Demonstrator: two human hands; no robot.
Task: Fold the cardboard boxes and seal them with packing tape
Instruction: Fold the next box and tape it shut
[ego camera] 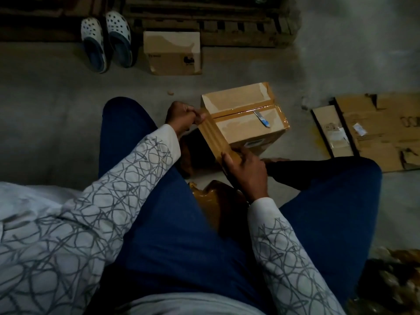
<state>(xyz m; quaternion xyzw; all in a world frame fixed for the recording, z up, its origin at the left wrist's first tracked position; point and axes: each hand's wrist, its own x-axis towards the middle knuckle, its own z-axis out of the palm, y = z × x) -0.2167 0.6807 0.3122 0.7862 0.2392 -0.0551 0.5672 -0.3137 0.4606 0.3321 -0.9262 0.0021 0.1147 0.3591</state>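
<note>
A brown cardboard box (pixel 241 123) stands on the concrete floor between my knees, its top flaps closed and taped along the seam. A small knife (pixel 262 119) with a blue handle lies on its lid. A stretched strip of brown packing tape (pixel 216 139) runs along the box's near-left edge. My left hand (pixel 184 117) pinches the far end of the strip at the box's left corner. My right hand (pixel 245 171) grips the tape's near end by the box's front corner; the roll itself is hidden in it.
A second sealed box (pixel 172 53) sits farther back by a wooden pallet (pixel 227 23). A pair of white clogs (pixel 106 39) stands at the upper left. Flattened cardboard sheets (pixel 372 130) lie on the right. Crumpled brown tape (pixel 213 196) lies between my legs.
</note>
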